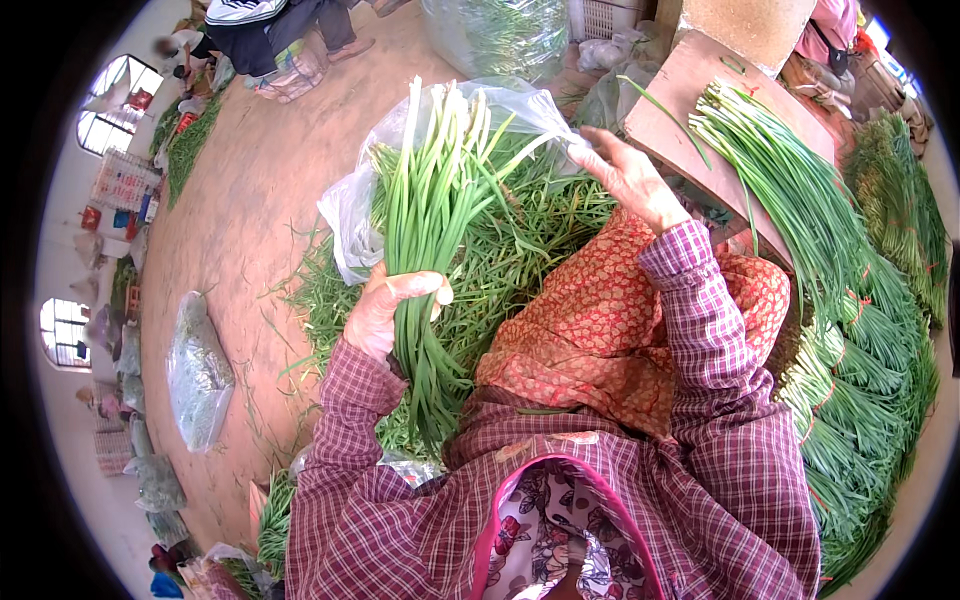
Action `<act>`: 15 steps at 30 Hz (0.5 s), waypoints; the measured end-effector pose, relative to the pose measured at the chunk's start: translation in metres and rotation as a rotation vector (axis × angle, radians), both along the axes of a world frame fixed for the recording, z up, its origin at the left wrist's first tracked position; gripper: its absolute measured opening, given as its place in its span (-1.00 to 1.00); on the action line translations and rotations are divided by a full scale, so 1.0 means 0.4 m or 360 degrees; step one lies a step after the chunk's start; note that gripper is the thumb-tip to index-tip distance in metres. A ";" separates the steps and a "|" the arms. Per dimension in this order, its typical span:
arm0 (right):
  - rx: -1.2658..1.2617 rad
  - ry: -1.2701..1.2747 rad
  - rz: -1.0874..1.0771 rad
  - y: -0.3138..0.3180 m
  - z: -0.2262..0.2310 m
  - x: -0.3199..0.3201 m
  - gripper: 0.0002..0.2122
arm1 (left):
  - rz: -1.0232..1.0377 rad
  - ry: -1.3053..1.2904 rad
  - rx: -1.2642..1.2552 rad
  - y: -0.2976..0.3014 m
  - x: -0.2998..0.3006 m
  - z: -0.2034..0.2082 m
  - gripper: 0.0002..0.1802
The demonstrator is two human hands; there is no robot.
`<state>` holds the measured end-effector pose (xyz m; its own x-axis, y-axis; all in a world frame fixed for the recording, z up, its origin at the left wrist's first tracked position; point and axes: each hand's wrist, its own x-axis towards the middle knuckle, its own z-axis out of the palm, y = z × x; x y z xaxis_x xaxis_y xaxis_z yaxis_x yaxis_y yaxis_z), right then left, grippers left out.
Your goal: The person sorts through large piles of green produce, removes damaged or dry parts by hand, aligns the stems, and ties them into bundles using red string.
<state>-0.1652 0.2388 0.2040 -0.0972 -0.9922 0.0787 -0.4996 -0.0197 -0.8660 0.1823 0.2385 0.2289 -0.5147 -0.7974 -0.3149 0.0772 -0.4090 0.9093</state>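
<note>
- The left hand (385, 308) is closed around the middle of the bunch of green stalks (425, 220), thumb across the front; its other fingers are largely hidden behind the leaves.
- That bunch stands with its pale ends pointing away from the person and its dark leaf tips hanging toward the lap.
- To the right of the bunch, the right hand (632, 180) is raised with its fingertips at the edge of a clear plastic sheet (355, 225) (too creased and glassy to trace fully); whether they pinch the plastic or a pale stalk, I cannot tell.
- Behind and under the bunch spreads a heap of loose greens (545, 225), partly covered by the sheet.
- Just right of the bunch, a red flowered cloth (590, 290) covers the lap.
- Farther right are a low worktop (680, 80) with a second bunch (770, 160) lying partly on it, and a pile of tied bundles (870, 420), overlapping too closely to count.
- Left of the bunch, a clear bag (200, 375) lies on the floor (250, 190), contents blurred by its film.
- Beyond the bunch, a large bag of greens (505, 40) and a seated co-worker (285, 40) are cut off at the top.
</note>
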 end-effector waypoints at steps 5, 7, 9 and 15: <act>0.0050 -0.0887 0.0209 -0.052 0.066 0.072 -0.18 | 0.0024 0.0019 -0.0031 0.015 -0.069 0.021 -0.70; 0.0216 -0.1191 0.0158 -0.073 0.117 0.102 -0.27 | 0.0013 0.0111 -0.0051 0.020 -0.113 0.036 -0.73; -0.0044 -0.1323 0.0298 -0.106 0.145 0.087 -0.10 | 0.0026 0.0131 0.0029 0.032 -0.194 0.062 -0.71; -0.0269 -0.1579 0.0349 -0.040 0.196 0.086 -0.34 | 0.0001 0.0087 -0.0139 0.132 -0.342 0.003 -0.53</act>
